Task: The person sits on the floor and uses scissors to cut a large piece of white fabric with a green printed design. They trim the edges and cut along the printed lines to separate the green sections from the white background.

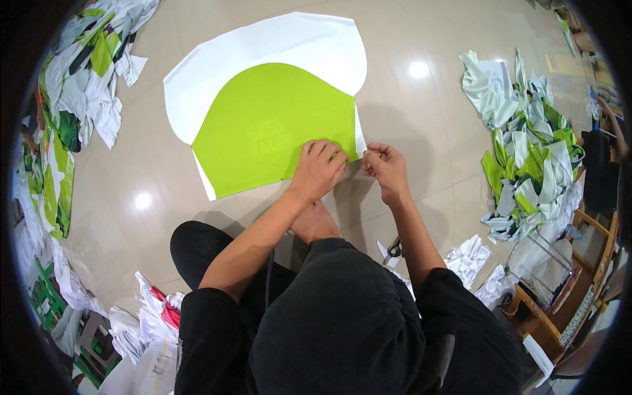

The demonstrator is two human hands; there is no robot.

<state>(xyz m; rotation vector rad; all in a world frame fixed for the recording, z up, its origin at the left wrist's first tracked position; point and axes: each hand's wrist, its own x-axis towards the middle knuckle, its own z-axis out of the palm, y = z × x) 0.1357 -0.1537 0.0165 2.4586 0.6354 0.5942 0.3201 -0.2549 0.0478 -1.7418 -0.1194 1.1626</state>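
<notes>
Floor (434,118): pale glossy tiles with visible joints and 2 bright reflections; cloth lies heaped around the edges.
Wearer (336,322): 1 person seated on the floor, dark clothing, forearms bare, bent left knee at left.
White panel (289,39): cut cloth laid flat on the floor ahead of the wearer; broad margin exposed above, narrow slivers exposed at both lower sides.
Green panel (257,118): lies over the white panel; arched top, straight lower edge facing the wearer, faint tonal lettering on its face.
Right heap (526,158): crumpled white, pale and green cloth, well apart from the panels.
Left heap (92,72): loose white, green and dark cloth at upper left.
Wooden frame (592,289): at the lower right rim, its full shape hidden.
White-and-red bundle (155,306): crumpled cloth near the bent knee.
Left grip (320,168): palm down on the green panel near its lower right, fingers bent; whether it pinches cloth, cannot tell.
Right grip (387,170): thumb and fingertips pressed together, pinching the white panel's lower right corner.
Bare foot (317,225): beneath the left wrist.
Scissors (395,249): dark handles beside the right forearm, partly hidden.
</notes>
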